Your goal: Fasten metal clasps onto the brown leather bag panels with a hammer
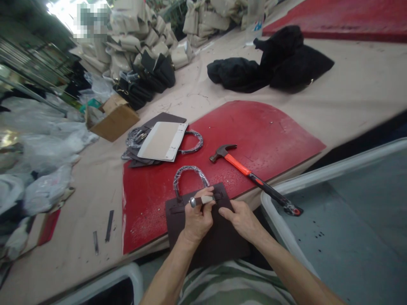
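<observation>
A dark brown bag panel (203,245) lies partly over the near edge of the red board and partly over my lap. One looped handle (187,170), wrapped in clear plastic, is attached along its top edge. My left hand (197,220) is closed around a short hand tool (199,201) with a rounded silver butt and brown grip, above the handle's right base. The tool's working tip is hidden by my fingers. My right hand (240,218) grips the panel's right edge, thumb on top. A claw hammer (243,168) with an orange and black handle lies to the right.
Beneath the hammer head is the red board (254,127). A pale card pattern (163,141) rests on more dark panels. Black cloth (273,63), a cardboard box (112,118) and stacked beige bags (136,38) stand farther back. A grey-white bin (349,212) is at right.
</observation>
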